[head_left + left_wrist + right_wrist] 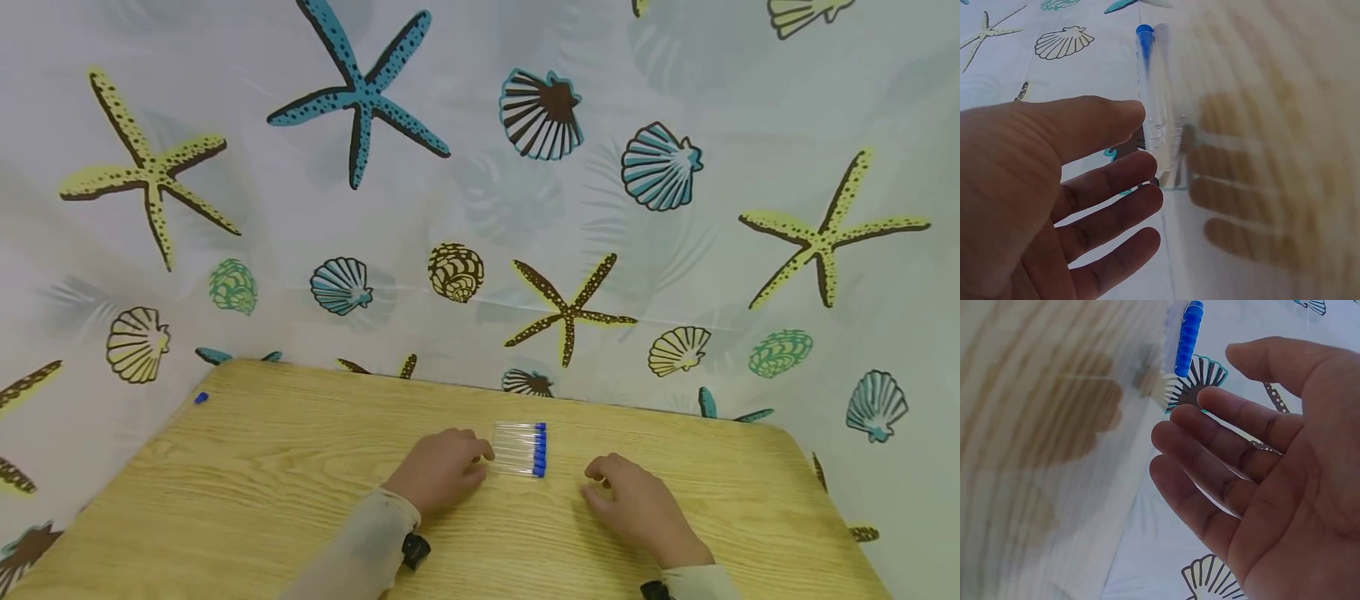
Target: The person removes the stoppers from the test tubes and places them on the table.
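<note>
Loosely curled and empty, left hand [442, 471] and right hand [639, 505] flank clear tubes [516, 451] (probably light, slick, fragile), best pinched by blue caps [540, 451].

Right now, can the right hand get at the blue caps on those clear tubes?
Probably yes: the right hand holds nothing and faces the blue caps, with only tabletop showing between them in the head view.

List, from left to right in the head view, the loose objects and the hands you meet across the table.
Blue piece → left hand → row of clear tubes → right hand.
</note>
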`<state>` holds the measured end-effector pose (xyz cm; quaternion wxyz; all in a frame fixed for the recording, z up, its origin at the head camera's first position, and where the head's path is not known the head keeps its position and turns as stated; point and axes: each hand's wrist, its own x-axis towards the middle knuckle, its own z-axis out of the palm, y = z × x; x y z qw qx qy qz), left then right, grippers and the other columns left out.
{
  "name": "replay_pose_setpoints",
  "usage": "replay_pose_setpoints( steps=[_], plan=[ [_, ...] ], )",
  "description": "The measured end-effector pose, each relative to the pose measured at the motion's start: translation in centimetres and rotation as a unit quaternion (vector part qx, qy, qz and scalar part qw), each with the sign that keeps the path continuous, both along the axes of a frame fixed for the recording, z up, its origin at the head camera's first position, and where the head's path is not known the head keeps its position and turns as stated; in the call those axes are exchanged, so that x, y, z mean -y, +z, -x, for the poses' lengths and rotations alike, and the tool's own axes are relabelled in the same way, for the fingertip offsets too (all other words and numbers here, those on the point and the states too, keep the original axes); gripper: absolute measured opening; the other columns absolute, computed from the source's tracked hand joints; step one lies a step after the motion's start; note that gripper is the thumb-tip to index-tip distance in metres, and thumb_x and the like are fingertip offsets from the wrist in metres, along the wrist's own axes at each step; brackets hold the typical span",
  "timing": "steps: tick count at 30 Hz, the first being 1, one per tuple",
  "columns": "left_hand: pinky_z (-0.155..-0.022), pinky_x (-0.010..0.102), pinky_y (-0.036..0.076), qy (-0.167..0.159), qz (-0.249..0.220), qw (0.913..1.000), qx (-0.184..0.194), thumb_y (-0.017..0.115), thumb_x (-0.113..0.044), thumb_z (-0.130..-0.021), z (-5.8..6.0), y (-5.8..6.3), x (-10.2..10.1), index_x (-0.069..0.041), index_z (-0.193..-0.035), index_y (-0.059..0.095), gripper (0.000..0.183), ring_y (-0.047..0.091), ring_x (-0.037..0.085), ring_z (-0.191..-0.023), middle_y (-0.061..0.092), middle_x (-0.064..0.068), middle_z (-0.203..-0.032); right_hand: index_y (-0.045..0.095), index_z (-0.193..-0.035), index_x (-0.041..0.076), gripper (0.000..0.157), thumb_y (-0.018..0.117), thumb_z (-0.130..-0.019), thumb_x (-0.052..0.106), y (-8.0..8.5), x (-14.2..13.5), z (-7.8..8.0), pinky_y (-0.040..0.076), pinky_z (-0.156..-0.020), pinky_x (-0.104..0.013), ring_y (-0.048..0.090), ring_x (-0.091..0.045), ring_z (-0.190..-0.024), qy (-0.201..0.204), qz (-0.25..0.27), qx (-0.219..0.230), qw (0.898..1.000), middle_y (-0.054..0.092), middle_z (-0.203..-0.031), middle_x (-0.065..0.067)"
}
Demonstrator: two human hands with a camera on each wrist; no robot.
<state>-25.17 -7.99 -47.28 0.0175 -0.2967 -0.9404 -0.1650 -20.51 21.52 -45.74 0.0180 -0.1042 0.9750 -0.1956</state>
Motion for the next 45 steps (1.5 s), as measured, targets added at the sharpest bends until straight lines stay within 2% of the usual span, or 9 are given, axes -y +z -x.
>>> replay_pose_setpoints(
  steps=[6, 11, 16, 21, 25, 33, 45],
  plan=[
    [-0.070, 0.033, 0.053, -0.004, 0.007, 1.0000, -0.001, 0.063, -0.019, -0.102, 0.45, -0.64, -0.20, -0.021, -0.128, 0.074, 0.029, 0.063, 0.013, -0.085, 0.071, -0.002, -0.105, 0.075, -0.109, 0.018, 0.016, 0.075, -0.097, 0.029, -0.12, -0.05, 0.16, 0.056, -0.080, -0.040, 0.065, -0.012, -0.091, -0.004, -0.007, -0.008, 1.000, 0.067, -0.101, 0.007],
    [-0.072, 0.035, 0.052, -0.008, 0.015, 0.9999, 0.002, 0.064, -0.018, -0.101, 0.54, -0.48, -0.30, -0.021, -0.129, 0.074, 0.030, 0.063, 0.017, -0.089, 0.070, 0.001, -0.106, 0.075, -0.110, 0.017, 0.017, 0.074, -0.097, 0.028, 0.34, -0.19, -0.06, 0.056, -0.080, -0.040, 0.065, -0.012, -0.090, -0.001, -0.007, -0.009, 1.000, 0.068, -0.102, 0.007],
    [-0.079, 0.038, 0.054, -0.008, 0.015, 0.9999, -0.001, 0.066, -0.017, -0.101, 0.50, -0.27, -0.36, -0.021, -0.123, 0.077, 0.026, 0.063, 0.018, -0.091, 0.071, -0.001, -0.106, 0.074, -0.110, 0.017, 0.017, 0.074, -0.097, 0.027, 0.31, -0.32, -0.06, 0.056, -0.081, -0.040, 0.064, -0.011, -0.089, -0.001, -0.006, -0.008, 1.000, 0.068, -0.101, 0.006],
    [-0.080, 0.039, 0.055, -0.008, 0.008, 0.9999, -0.011, 0.069, -0.018, -0.099, 0.48, -0.42, -0.47, -0.020, -0.114, 0.081, 0.019, 0.064, 0.018, -0.089, 0.072, -0.003, -0.102, 0.074, -0.111, 0.016, 0.017, 0.073, -0.098, 0.027, -0.16, -0.41, -0.05, 0.056, -0.081, -0.040, 0.064, -0.012, -0.089, 0.001, -0.001, -0.003, 1.000, 0.068, -0.101, 0.006],
    [-0.078, 0.037, 0.054, -0.003, -0.003, 0.9999, -0.009, 0.072, -0.021, -0.099, 0.43, -0.67, -0.50, -0.019, -0.109, 0.082, 0.015, 0.062, 0.016, -0.086, 0.071, -0.004, -0.097, 0.074, -0.111, 0.016, 0.018, 0.073, -0.098, 0.028, -0.42, -0.35, -0.02, 0.055, -0.082, -0.040, 0.064, -0.012, -0.089, 0.000, -0.004, -0.003, 1.000, 0.068, -0.101, 0.006],
    [-0.080, 0.036, 0.056, 0.022, -0.023, 0.9995, 0.004, 0.074, -0.018, -0.095, 0.46, -0.59, -0.79, -0.018, -0.102, 0.082, 0.011, 0.064, 0.013, -0.085, 0.073, -0.006, -0.094, 0.074, -0.112, 0.015, 0.019, 0.074, -0.098, 0.027, -0.32, -0.51, -0.13, 0.056, -0.081, -0.040, 0.064, -0.012, -0.090, -0.002, -0.004, -0.003, 1.000, 0.068, -0.102, 0.005],
    [-0.081, 0.037, 0.058, 0.041, -0.038, 0.9983, 0.018, 0.079, -0.021, -0.093, 0.27, -0.41, -0.97, -0.016, -0.102, 0.083, 0.011, 0.069, 0.014, -0.088, 0.075, -0.004, -0.095, 0.073, -0.113, 0.017, 0.018, 0.073, -0.098, 0.028, -0.42, -0.65, 0.02, 0.056, -0.080, -0.040, 0.065, -0.013, -0.091, -0.004, 0.008, 0.002, 1.000, 0.068, -0.103, 0.007]
  ],
)
